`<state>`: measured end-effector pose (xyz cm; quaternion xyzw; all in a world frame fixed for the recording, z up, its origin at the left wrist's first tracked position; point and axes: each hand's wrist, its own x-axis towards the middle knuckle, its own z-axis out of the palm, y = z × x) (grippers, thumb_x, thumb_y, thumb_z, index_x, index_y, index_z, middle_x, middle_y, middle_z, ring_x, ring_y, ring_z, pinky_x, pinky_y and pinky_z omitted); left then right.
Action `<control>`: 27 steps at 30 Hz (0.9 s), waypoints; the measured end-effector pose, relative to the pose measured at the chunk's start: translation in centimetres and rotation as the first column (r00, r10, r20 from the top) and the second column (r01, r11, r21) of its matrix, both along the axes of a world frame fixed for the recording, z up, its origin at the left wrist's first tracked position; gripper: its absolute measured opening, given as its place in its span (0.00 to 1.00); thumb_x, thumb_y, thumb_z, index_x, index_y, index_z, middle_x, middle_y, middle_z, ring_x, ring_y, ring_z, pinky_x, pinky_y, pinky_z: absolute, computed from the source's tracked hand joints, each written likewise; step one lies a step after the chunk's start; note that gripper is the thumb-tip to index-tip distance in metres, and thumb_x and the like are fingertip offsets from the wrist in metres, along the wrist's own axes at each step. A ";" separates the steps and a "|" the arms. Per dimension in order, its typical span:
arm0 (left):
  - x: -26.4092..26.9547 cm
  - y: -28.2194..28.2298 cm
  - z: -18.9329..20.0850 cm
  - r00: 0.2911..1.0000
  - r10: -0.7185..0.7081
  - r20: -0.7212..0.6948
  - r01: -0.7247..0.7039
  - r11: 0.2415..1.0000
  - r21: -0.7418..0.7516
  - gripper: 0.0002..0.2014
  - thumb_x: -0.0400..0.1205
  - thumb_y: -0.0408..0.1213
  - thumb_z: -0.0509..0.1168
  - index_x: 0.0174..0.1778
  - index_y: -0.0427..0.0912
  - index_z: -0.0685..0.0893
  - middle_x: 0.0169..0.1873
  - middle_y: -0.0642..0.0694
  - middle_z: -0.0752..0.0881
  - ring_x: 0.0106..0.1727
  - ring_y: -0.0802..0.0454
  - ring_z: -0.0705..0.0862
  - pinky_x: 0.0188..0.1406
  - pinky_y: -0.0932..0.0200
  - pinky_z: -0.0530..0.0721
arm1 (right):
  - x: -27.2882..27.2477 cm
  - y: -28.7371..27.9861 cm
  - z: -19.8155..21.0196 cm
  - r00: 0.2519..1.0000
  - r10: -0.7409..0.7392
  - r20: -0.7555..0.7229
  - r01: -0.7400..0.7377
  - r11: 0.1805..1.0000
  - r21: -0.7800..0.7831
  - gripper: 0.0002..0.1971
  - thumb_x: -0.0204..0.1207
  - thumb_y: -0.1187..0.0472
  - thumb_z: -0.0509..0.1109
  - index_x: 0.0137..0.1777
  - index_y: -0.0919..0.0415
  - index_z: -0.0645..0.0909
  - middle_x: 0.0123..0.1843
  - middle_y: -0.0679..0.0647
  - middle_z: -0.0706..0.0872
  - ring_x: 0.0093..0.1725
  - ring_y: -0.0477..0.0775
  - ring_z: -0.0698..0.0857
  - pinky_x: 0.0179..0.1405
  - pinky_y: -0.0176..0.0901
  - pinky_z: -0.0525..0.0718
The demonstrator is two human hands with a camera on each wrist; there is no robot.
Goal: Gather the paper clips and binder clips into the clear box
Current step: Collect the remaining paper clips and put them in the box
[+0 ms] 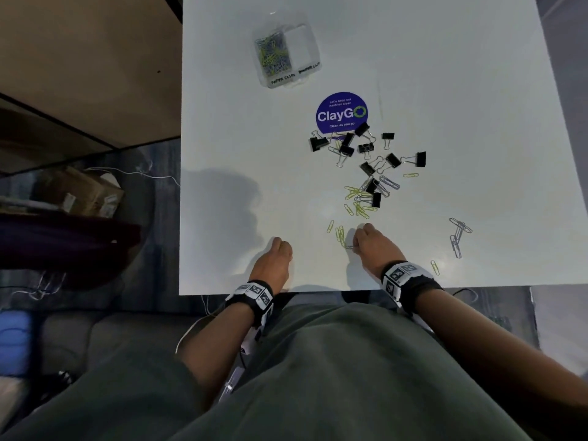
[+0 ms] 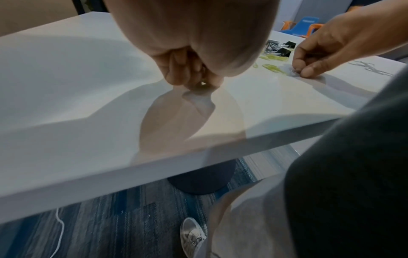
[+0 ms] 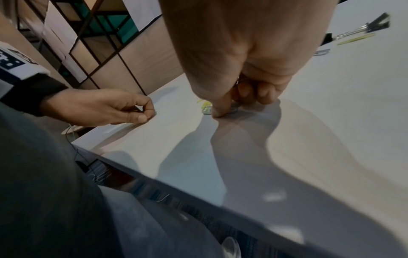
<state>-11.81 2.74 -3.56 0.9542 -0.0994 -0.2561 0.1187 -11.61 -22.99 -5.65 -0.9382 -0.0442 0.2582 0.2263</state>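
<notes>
A clear two-part box (image 1: 286, 55) stands at the far side of the white table (image 1: 222, 154); its left part holds yellow-green and silver paper clips. Black binder clips (image 1: 366, 151) lie scattered in the middle, with yellow-green paper clips (image 1: 356, 202) just nearer me. My right hand (image 1: 356, 240) is down on the table near the front edge, pinching a silver paper clip (image 3: 207, 110) beside a few yellow ones (image 1: 339, 233). My left hand (image 1: 280, 245) rests to its left with thumb and fingers pinched together; a small glint (image 2: 203, 83) of a paper clip shows between them.
A round purple sticker (image 1: 342, 113) lies between the box and the binder clips. More silver paper clips (image 1: 458, 233) sit at the right, and one yellow clip (image 1: 434, 267) lies near the front edge. A cardboard box (image 1: 79, 192) is on the floor at left.
</notes>
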 end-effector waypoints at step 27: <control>2.6 -12.8 -0.6 0.999 0.005 0.054 -0.009 0.996 0.086 0.24 0.84 0.52 0.59 0.65 0.35 0.69 0.59 0.37 0.80 0.56 0.38 0.83 0.45 0.48 0.81 | -5.3 -16.0 1.6 0.633 -0.773 -0.044 0.774 0.631 0.048 0.20 0.79 0.49 0.66 0.58 0.65 0.72 0.55 0.68 0.83 0.55 0.68 0.82 0.47 0.49 0.76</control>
